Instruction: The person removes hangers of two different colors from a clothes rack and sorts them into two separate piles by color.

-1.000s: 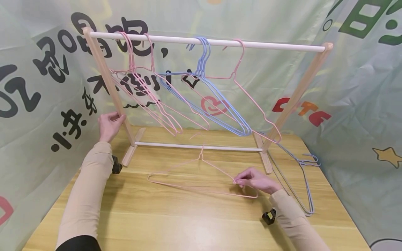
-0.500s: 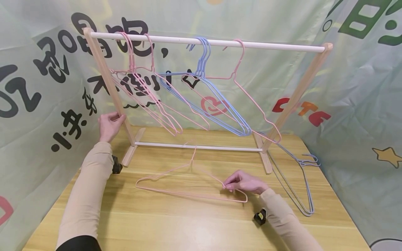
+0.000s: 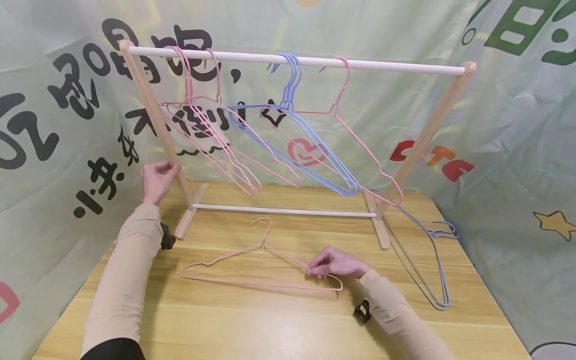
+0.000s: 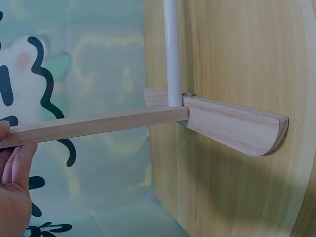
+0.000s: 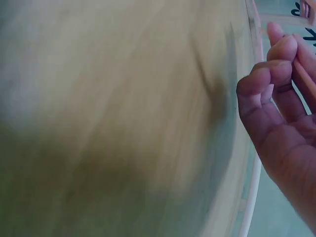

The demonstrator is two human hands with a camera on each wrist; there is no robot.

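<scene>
The left hand (image 3: 156,181) reaches forward on a straight, beige-sleeved arm and grips the slanted left post of the wooden rack (image 3: 150,112), fingers curled round the wood; in the left wrist view only the fingertips show, wrapped on the post near the lower left corner. The right hand (image 3: 334,263) lies low over the bench (image 3: 252,320), wrist bent inward, and pinches the right shoulder of a pink hanger (image 3: 252,272) between thumb and fingers (the right wrist view is blurred, showing little more than curled fingers and a thin pink wire). That hanger lies nearly flat on the bench in front of the rack, its hook pointing toward the lower rail (image 3: 283,210) and its long bar running leftward from the hand. The bench is pale, wood-grained and smooth, closed in on three sides by a green printed cloth backdrop (image 3: 508,125) with black lettering and cartoon shapes. The rack has light wooden legs and feet and round white rods; from its top rod (image 3: 405,66) hang thin wire hangers, pink ones (image 3: 211,135) at the left, blue ones (image 3: 310,150) in the middle, one more pink to their right. Grey-blue hangers (image 3: 427,260) lie on the bench by the rack's right foot, well apart from the right hand.
</scene>
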